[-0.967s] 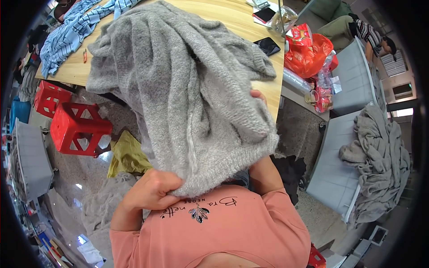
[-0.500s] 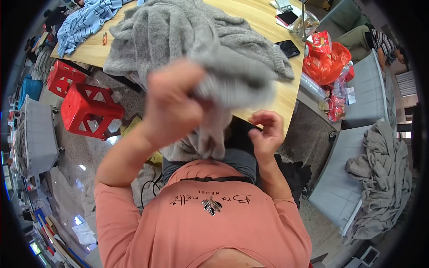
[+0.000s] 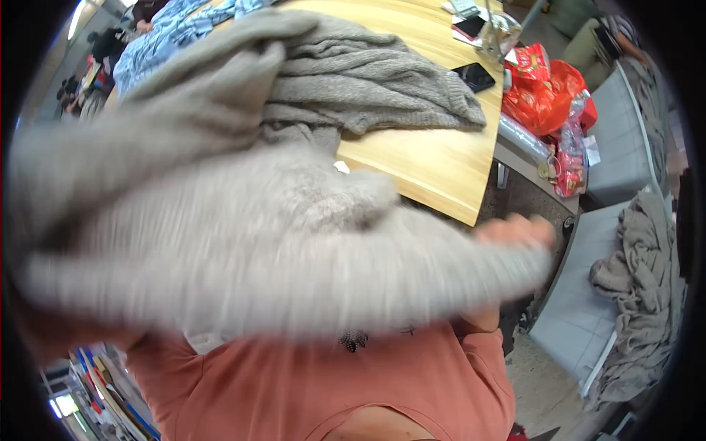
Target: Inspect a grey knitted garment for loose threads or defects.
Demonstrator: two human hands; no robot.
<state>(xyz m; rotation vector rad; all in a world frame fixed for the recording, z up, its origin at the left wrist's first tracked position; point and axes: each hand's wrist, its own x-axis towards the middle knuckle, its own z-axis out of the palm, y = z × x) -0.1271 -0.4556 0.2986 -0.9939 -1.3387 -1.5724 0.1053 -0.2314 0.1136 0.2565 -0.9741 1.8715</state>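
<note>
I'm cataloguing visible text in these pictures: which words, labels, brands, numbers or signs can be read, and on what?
None can be read clearly.
Salmon-pink shirt: a trace of dark print beside a dark ornament; the raised grey knit garment hides the rest.
Upper red packet: pale print, too small to read.
Black phone: nothing legible.

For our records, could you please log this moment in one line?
right hand: gripping fuzzy grey knitted garment; left hand: grip unclear; garment: partly over pale wooden table
</note>
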